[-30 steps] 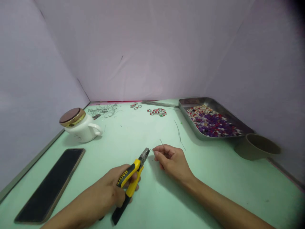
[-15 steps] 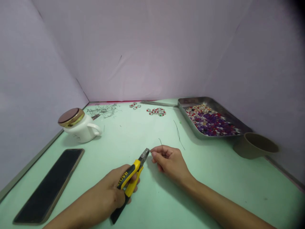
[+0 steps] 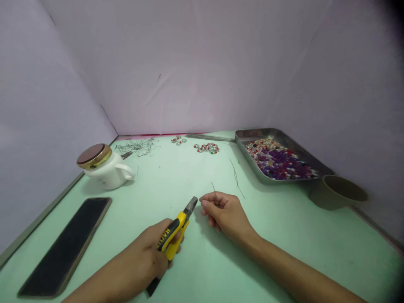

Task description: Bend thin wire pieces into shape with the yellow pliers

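Observation:
My left hand [image 3: 158, 248] is wrapped round the yellow and black handles of the pliers [image 3: 173, 235]. The metal jaws point up and to the right, close to the fingertips of my right hand [image 3: 222, 210]. Thumb and forefinger of that hand pinch a thin wire [image 3: 213, 187], whose free end sticks up behind the fingers. Whether the jaws touch the wire's near end is too small to tell. Further right on the green table [image 3: 189, 176] lie thin loose wires [image 3: 235, 174].
A lidded white mug [image 3: 109, 170] and a phone [image 3: 66, 248] are at the left. Wire scraps [image 3: 137, 146], beaded rings [image 3: 206, 148] and straight wires [image 3: 210, 137] lie at the back. On the right are a metal tray [image 3: 252, 166] of beads and a brown cup [image 3: 328, 195].
The plier handles have come closer together in my left hand and the jaws look more closed. My right hand has hardly moved.

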A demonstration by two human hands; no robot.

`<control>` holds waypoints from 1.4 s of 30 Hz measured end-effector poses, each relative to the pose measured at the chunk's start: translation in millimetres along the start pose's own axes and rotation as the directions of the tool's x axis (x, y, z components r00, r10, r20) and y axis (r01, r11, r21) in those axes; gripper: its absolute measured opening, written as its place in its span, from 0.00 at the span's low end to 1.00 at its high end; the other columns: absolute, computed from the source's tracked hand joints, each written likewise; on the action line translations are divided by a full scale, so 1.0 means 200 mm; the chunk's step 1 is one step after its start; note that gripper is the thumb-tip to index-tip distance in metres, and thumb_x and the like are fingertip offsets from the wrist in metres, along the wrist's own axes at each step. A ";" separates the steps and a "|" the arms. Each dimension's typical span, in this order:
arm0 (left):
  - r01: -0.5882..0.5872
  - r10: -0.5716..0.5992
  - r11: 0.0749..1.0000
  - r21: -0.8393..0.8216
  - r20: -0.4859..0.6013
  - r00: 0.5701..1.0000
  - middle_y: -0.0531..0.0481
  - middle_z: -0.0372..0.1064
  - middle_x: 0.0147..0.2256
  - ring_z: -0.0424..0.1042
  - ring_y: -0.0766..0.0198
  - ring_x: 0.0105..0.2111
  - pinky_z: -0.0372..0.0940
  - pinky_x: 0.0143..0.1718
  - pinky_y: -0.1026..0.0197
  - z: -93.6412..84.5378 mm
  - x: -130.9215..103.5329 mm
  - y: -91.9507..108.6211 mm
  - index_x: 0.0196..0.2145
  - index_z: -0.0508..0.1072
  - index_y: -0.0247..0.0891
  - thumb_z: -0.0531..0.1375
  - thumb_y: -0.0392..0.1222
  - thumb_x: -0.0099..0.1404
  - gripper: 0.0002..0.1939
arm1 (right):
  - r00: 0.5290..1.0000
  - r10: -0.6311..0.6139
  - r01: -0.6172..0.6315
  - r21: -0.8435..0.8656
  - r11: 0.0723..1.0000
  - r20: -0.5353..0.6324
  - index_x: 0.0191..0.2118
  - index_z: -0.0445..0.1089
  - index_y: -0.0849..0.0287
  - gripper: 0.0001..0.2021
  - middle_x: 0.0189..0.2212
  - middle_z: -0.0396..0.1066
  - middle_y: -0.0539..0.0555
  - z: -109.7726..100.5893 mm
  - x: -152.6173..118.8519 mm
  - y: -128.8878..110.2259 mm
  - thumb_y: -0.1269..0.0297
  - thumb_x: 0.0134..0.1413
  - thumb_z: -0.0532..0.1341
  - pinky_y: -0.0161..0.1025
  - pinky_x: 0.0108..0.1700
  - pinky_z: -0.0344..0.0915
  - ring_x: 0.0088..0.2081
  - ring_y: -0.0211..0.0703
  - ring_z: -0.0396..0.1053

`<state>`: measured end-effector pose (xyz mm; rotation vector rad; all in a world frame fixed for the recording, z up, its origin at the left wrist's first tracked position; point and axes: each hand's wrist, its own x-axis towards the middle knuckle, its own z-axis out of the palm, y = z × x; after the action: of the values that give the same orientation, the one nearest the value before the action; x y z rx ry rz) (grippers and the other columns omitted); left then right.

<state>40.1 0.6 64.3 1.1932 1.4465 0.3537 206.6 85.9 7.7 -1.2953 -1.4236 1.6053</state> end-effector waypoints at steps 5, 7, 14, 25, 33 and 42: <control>0.013 -0.017 0.999 -0.037 -0.096 0.995 0.55 0.56 0.26 0.55 0.63 0.28 0.51 0.27 0.63 -0.03 0.01 0.00 0.29 0.60 0.40 0.47 0.30 0.38 0.16 | 0.945 -0.250 0.162 -0.359 0.919 -0.212 0.28 0.70 0.60 0.07 0.18 0.68 0.49 -0.18 0.11 0.00 0.65 0.46 0.56 0.33 0.19 0.59 0.15 0.34 0.61; 0.015 -0.023 0.999 -0.051 -0.150 0.988 0.55 0.56 0.26 0.55 0.63 0.28 0.50 0.26 0.63 -0.04 0.03 -0.03 0.28 0.59 0.40 0.47 0.31 0.36 0.16 | 0.928 -0.277 0.158 -0.412 0.898 -0.249 0.30 0.70 0.60 0.08 0.20 0.69 0.51 -0.26 0.16 0.00 0.64 0.46 0.55 0.35 0.21 0.61 0.17 0.37 0.65; 0.027 -0.039 0.995 -0.101 -0.125 0.991 0.56 0.55 0.24 0.55 0.63 0.27 0.48 0.22 0.64 -0.05 0.13 -0.16 0.25 0.57 0.41 0.46 0.31 0.31 0.18 | 0.923 -0.333 0.180 -0.549 0.816 -0.192 0.29 0.71 0.61 0.10 0.26 0.71 0.55 -0.37 0.24 -0.02 0.64 0.48 0.54 0.40 0.32 0.63 0.30 0.45 0.69; -0.090 0.075 0.988 -0.122 -0.126 0.989 0.54 0.57 0.29 0.57 0.65 0.28 0.48 0.23 0.64 -0.04 0.04 -0.05 0.27 0.57 0.39 0.46 0.29 0.36 0.15 | 0.992 0.083 -0.097 0.159 0.983 0.092 0.36 0.68 0.63 0.16 0.18 0.55 0.45 -0.23 0.07 -0.13 0.54 0.50 0.55 0.27 0.14 0.37 0.14 0.26 0.41; -0.130 0.133 0.990 0.048 -0.071 0.989 0.57 0.52 0.24 0.52 0.67 0.26 0.51 0.26 0.65 -0.04 0.01 0.00 0.26 0.58 0.39 0.45 0.28 0.37 0.15 | 0.920 0.096 -0.255 0.393 0.883 0.381 0.32 0.68 0.65 0.09 0.16 0.59 0.44 -0.06 0.03 0.02 0.62 0.48 0.59 0.24 0.10 0.44 0.12 0.24 0.47; -0.125 0.127 0.992 0.022 -0.103 0.987 0.57 0.56 0.24 0.57 0.64 0.28 0.54 0.27 0.65 -0.03 0.13 -0.18 0.26 0.57 0.40 0.45 0.29 0.32 0.17 | 0.937 0.073 -0.225 0.431 0.874 0.342 0.40 0.68 0.68 0.17 0.12 0.66 0.48 -0.04 0.03 0.05 0.62 0.44 0.61 0.25 0.08 0.50 0.08 0.30 0.56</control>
<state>23.7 7.4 23.4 1.2987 1.4687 0.4982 213.8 91.0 -2.8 -0.9085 -1.0217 2.1762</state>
